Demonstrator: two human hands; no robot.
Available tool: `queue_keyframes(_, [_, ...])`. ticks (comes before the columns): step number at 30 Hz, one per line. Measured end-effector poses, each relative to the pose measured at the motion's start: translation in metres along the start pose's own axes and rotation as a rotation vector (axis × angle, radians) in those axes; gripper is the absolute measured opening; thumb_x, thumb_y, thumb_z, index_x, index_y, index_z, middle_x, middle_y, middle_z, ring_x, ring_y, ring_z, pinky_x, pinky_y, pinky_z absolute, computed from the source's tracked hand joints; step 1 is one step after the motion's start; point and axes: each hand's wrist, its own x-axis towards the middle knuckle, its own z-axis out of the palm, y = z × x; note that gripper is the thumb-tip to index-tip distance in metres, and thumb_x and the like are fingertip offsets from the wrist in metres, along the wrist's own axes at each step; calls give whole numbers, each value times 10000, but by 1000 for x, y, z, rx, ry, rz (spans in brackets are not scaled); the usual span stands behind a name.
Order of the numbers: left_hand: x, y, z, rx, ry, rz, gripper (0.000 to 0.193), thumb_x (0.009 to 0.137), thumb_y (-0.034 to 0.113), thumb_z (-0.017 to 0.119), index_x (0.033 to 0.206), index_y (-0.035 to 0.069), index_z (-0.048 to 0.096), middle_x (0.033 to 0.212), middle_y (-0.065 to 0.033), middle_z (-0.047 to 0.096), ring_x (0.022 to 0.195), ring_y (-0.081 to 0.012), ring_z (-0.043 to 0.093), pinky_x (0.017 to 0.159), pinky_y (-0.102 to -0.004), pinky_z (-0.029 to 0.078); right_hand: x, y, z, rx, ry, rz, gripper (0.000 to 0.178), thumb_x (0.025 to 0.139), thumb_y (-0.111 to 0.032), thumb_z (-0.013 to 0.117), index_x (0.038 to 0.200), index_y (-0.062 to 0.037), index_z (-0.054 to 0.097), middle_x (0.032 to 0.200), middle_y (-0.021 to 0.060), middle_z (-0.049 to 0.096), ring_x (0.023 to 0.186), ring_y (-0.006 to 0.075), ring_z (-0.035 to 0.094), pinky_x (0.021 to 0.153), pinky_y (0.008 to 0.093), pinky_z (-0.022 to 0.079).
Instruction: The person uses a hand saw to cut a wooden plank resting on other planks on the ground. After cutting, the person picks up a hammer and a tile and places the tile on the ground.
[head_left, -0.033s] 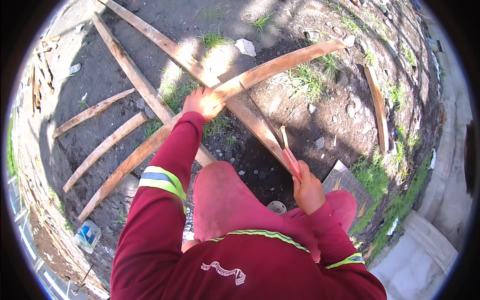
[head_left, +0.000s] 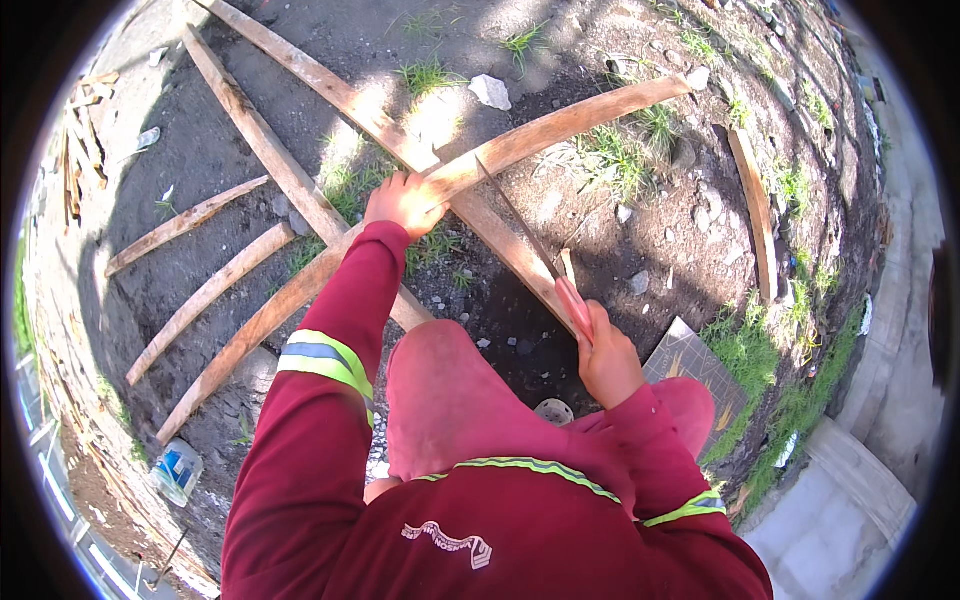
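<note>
A long wooden plank (head_left: 570, 125) lies slantwise across two long boards on the ground, the right board (head_left: 510, 245) and the left board (head_left: 262, 140). My left hand (head_left: 403, 207) grips the plank near where it crosses the right board, fingers over its far edge. In my right hand (head_left: 610, 360) is a handsaw (head_left: 573, 302), held by its reddish handle. Its thin dark blade slants up and left, with the tip at the plank's near edge, just right of my left hand. I cannot tell how deep the blade sits in the wood.
Two shorter wood strips (head_left: 210, 290) lie at the left, and another wood piece (head_left: 757, 215) at the right. A grey tile (head_left: 685, 365) is beside my right knee. There are a pale stone (head_left: 490, 92), grass tufts (head_left: 615, 160) and a plastic container (head_left: 177, 470) around.
My right hand and the handsaw have moved slightly forward and left, toward the plank. My left hand and the plank have stayed in place.
</note>
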Motion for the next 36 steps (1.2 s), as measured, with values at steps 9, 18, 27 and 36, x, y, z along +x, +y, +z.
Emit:
queue_keyframes(9, [5, 0, -5, 26, 36, 17, 631, 794, 549, 648, 1125, 15, 595, 1055, -184, 621, 1017, -348, 612, 867, -437, 504, 0, 8, 8, 66, 72, -119, 341, 885, -110, 574, 1203, -65, 457, 799, 249, 637, 760, 467, 626, 664, 542, 495])
queue_keyframes(18, [4, 4, -11, 10, -36, -28, 646, 804, 547, 638, 1169, 18, 579, 1115, -187, 606, 1071, -343, 592, 900, -449, 489, 66, -6, 33, 71, 133, -223, 318, 918, -170, 538, 1202, -64, 444, 827, 275, 636, 782, 482, 615, 678, 552, 485])
queue_keyframes(27, [0, 3, -4, -9, -14, -35, 622, 783, 551, 654, 1129, 37, 601, 1075, -175, 610, 1040, -344, 598, 879, -445, 493, -11, 14, 2, 24, 51, -158, 468, 875, -81, 593, 1308, -53, 417, 879, 278, 643, 810, 483, 617, 687, 524, 504])
queue_keyframes(36, [2, 1, -9, -21, 5, 6, 620, 788, 542, 652, 1121, 22, 602, 1069, -176, 612, 1041, -345, 596, 886, -442, 488, 12, 23, 23, 85, 62, -143, 450, 879, -83, 582, 1299, -57, 421, 891, 289, 643, 839, 479, 622, 712, 529, 503])
